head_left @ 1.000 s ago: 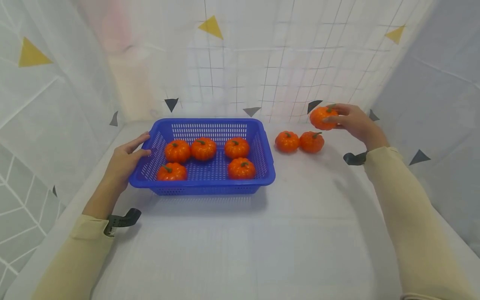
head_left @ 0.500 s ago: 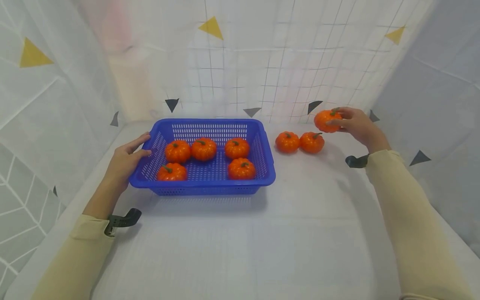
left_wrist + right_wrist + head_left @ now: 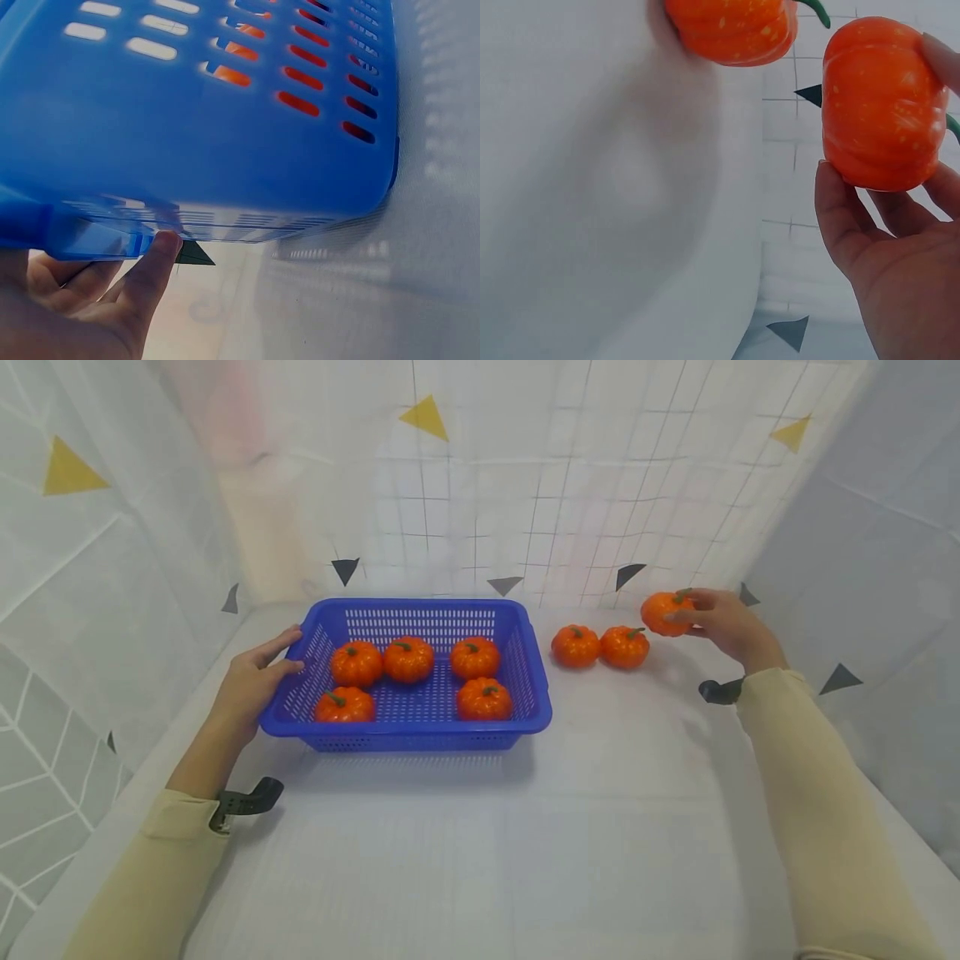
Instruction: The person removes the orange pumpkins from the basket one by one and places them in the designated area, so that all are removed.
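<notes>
Gripping one orange pumpkin (image 3: 660, 613) with the right hand (image 3: 726, 622), on the right side of the head frame, seemingly clear of the desk (image 3: 480, 852) and to the right of two loose pumpkins (image 3: 576, 646). Pinching the glossy, rounded body between thumb and fingers, sensibly spreading the hold rather than trusting the green stem (image 3: 954, 129) alone. Clasping the left end of the blue basket (image 3: 405, 728) with the left hand (image 3: 251, 689), in the left part of the frame, well apart from the right hand. Probably doing best by squeezing firmly without crushing, moving slowly, and allowing space around the loose pair, so as not to nudge or roll either. Also bearing only lightly on the basket, to avoid tipping or sliding it and disturbing the five pumpkins (image 3: 408, 661) inside, mid-frame.
</notes>
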Demonstrator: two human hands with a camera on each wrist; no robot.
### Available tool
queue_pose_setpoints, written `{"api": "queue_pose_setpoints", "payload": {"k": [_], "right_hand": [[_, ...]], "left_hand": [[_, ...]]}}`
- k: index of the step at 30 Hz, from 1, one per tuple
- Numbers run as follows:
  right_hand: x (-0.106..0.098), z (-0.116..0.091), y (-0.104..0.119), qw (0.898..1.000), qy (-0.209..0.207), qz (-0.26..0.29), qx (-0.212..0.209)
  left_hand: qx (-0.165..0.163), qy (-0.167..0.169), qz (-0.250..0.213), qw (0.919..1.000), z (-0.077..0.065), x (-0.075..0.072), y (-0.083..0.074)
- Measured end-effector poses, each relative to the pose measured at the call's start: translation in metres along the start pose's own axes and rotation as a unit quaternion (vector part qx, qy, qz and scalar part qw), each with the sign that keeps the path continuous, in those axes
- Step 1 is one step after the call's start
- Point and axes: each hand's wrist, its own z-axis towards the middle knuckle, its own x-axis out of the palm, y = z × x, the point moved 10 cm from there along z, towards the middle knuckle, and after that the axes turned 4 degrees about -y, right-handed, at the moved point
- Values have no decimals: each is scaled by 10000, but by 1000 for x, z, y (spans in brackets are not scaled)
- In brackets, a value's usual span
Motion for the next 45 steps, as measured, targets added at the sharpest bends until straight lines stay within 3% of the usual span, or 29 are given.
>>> {"api": "queue_pose_setpoints", "payload": {"k": [15, 30, 45], "right_hand": [[0, 3, -34, 9998, 33, -83, 186], [6, 5, -39, 9998, 170, 86, -54], [20, 1, -52, 9976, 598, 255, 218]], "left_hand": [[41, 16, 55, 10000, 0, 2, -1], [97, -9, 40, 9999, 3, 0, -8], [57, 13, 14, 10000, 0, -1, -3]]}}
